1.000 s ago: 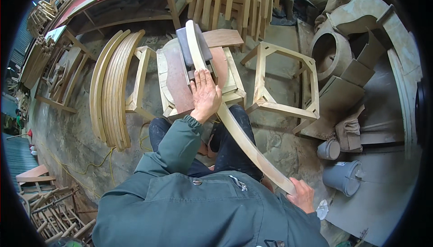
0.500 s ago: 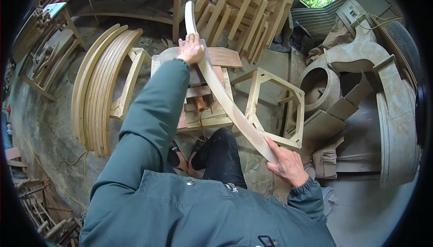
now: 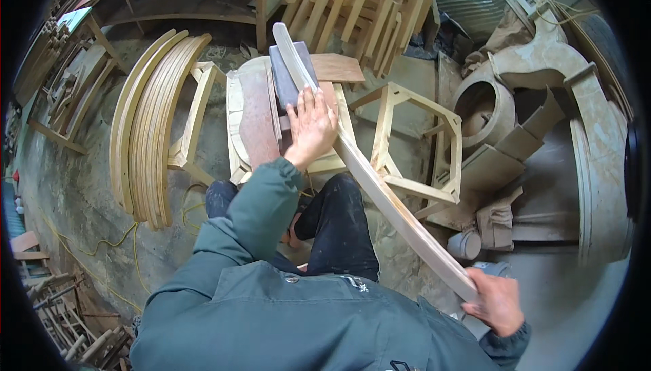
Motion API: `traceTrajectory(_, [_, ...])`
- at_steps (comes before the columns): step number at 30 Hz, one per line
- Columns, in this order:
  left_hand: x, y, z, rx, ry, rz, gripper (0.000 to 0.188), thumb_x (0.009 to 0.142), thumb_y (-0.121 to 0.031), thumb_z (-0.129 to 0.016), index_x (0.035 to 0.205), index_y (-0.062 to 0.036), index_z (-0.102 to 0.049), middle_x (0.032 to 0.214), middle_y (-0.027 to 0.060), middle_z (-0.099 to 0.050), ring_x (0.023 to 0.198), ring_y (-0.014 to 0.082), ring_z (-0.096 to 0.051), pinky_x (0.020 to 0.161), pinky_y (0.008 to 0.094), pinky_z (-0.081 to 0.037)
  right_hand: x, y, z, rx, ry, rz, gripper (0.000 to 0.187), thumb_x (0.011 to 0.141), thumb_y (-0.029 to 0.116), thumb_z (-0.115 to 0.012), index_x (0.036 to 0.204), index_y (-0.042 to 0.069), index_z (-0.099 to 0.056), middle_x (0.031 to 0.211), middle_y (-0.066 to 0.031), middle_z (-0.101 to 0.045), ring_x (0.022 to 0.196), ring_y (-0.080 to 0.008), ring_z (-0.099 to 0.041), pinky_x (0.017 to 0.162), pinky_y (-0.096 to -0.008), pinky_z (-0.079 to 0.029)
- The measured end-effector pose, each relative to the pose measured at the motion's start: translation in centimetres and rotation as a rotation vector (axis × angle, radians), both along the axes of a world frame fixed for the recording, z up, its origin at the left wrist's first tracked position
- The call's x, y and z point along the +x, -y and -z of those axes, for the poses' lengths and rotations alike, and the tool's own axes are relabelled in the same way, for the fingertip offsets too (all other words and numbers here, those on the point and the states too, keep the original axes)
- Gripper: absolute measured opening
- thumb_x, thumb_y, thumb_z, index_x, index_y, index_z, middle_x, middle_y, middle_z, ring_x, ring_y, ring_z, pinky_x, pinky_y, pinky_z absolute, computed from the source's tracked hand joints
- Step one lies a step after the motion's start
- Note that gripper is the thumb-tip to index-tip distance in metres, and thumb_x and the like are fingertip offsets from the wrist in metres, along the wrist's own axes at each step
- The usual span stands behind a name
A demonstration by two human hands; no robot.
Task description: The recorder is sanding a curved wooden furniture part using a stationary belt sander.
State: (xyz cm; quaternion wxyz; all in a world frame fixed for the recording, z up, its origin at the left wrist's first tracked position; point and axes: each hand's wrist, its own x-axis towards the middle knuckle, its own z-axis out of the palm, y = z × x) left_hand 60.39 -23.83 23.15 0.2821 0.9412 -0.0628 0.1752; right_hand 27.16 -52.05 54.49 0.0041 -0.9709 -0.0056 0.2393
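A long, gently curved wooden strip [image 3: 400, 211] slants from the far middle down to the near right. My right hand [image 3: 498, 301] is closed round its near end. Farther up, my left hand [image 3: 312, 127] lies on the strip with fingers stretched out, pressing it from above. Beneath the far part of the strip is a dark grey flat plate [image 3: 283, 76] on a low wooden workbench [image 3: 254, 116]. The strip's far tip sticks up past the plate. My left palm and sleeve cover part of the bench.
Several curved wooden strips [image 3: 152, 130] rest stacked against a wooden frame [image 3: 196, 116] at the left. An angular wooden frame [image 3: 424, 191] stands right of the bench, with piled frames [image 3: 363, 11] behind. Dusty ducting [image 3: 485, 110] fills the right. A yellow cord [image 3: 102, 243] crosses the floor.
The strip has slid toward me and to the right. My right hand moved nearer and right with its end; my left hand came nearer and slightly right, uncovering the grey plate.
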Motion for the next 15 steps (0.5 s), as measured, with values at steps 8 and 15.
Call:
traceTrajectory(8, [-6.9, 2.4, -2.8, -0.043, -0.172, 0.101, 0.071, 0.101, -0.036, -0.052, 0.155, 0.0068, -0.036, 0.164, 0.0327, -0.028, 0.156, 0.0452, -0.021, 0.122, 0.0692, -0.016, -8.7, -1.2, -5.4, -0.181, 0.001, 0.140, 0.071, 0.066, 0.016, -0.088, 0.132, 0.015, -0.061, 0.094, -0.0149, -0.072, 0.086, -0.0409, -0.069, 0.075, -0.0475, -0.054])
traceTrajectory(15, [0.8, -2.4, -0.6, 0.182, -0.116, 0.120, 0.074, 0.103, -0.044, -0.042, 0.158, 0.0043, -0.033, 0.167, 0.0273, -0.027, 0.159, 0.0410, -0.018, 0.125, 0.0669, -0.010, -5.2, -1.6, -1.2, -0.011, -0.135, -0.034, 0.092, 0.084, 0.022, -0.080, 0.162, 0.015, -0.032, 0.093, -0.0172, -0.071, 0.083, -0.0414, -0.069, 0.072, -0.0506, -0.053])
